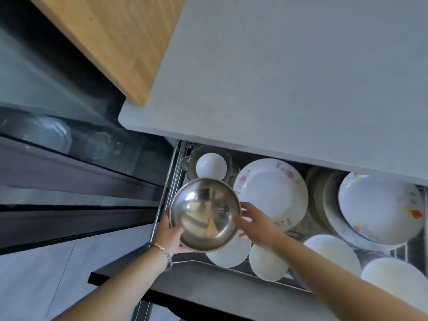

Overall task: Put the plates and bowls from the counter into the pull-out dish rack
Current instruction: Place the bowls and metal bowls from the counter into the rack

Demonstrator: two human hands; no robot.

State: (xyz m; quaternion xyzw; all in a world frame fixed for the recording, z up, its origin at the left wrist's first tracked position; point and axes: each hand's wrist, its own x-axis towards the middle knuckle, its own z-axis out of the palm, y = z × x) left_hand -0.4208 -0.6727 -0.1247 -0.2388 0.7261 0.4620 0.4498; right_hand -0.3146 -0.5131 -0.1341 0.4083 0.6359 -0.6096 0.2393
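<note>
Left hand (169, 232) holds steel bowl (205, 214) over white plates (228, 253) (flowered plate (271, 191) beside)

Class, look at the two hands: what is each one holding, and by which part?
The left hand grips the steel bowl by its near-left rim; the right hand touches its right rim with spread fingers.

Counter (278, 77): I see it above the pull-out dish rack (208, 274), covering the rack's rear.
Board (111, 42): on the counter's far left corner.
Held bowl (205, 214): over the rack's left end; my left hand (169, 237) grips its left rim, my right hand (257, 223) touches its right.
Small bowl (211, 166): in the rack, behind the held bowl.
Large plate (271, 191): right of both bowls.
Plate stack (379, 205): at the rack's right end.
Small plates (266, 265): along the front, below the held bowl.
</note>
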